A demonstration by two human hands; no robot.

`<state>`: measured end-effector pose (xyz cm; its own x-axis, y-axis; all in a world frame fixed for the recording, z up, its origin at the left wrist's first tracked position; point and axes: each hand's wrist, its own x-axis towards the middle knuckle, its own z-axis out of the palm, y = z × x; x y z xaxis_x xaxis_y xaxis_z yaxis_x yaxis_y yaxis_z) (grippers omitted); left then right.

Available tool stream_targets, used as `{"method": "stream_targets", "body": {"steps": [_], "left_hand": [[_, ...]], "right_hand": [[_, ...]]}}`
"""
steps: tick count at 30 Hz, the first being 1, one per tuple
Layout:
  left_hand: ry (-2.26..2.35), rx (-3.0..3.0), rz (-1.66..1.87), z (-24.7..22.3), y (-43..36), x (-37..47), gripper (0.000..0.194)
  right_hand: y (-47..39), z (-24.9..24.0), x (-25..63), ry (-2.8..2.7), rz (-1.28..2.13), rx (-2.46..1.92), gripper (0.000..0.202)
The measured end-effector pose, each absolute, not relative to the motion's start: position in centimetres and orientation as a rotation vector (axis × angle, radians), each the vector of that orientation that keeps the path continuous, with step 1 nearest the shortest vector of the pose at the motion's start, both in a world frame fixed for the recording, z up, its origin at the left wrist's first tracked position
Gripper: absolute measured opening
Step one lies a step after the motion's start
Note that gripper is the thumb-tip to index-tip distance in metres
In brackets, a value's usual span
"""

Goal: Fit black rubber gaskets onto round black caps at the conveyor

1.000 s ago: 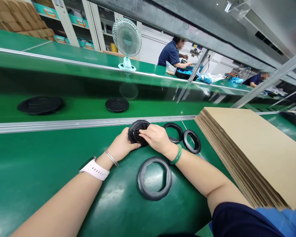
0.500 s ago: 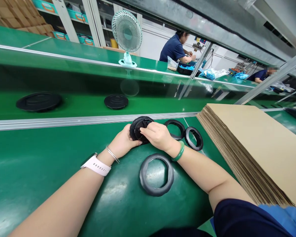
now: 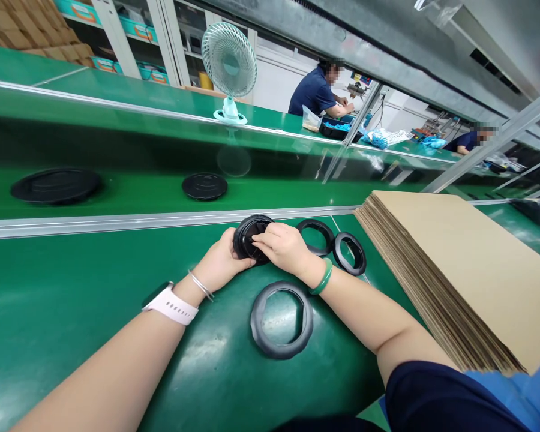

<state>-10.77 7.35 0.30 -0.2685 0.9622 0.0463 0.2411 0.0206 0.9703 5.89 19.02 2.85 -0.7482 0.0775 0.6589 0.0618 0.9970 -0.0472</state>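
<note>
A round black plastic part [image 3: 248, 235] with a dark recessed middle is tilted up between my hands above the green bench. My left hand [image 3: 225, 259] grips its left and lower rim, thumb along the near edge. At the middle of the part, my right hand [image 3: 281, 246] has its fingers pinched together; whatever may be between them is too small or hidden to make out. Nearer to me lies a dark grey ring [image 3: 260, 321]. Two more black rings, one flat [image 3: 327, 240] and one leaning [image 3: 360, 258], touch each other just beyond my right wrist.
A tall stack of brown cardboard sheets [image 3: 468, 252] stands on the right. Behind a metal rail [image 3: 117, 225], two black discs, a larger [image 3: 56, 186] and a smaller [image 3: 204, 186], lie on the green belt. Farther back are a fan [image 3: 229, 63] and two people at work.
The two discs on the belt have shifted left, more than the rest of the view. My hands hold nearly the same pose on the round part.
</note>
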Motion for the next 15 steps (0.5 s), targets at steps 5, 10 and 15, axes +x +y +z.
{"method": "stream_targets", "body": {"steps": [5, 10, 15], "left_hand": [[1.549, 1.236, 1.242, 0.8, 6.9, -10.5, 0.072], [1.541, 1.237, 1.236, 1.7, 7.1, -10.2, 0.074], [1.578, 1.278, 1.212, 1.8, 6.1, -11.0, 0.080]], "right_hand": [[18.9, 3.3, 5.9, -2.451, 0.147, -0.150, 0.005], [18.7, 3.9, 6.2, -2.494, 0.172, -0.157, 0.006], [18.2, 4.6, 5.9, -2.548, 0.094, -0.206, 0.011]]}}
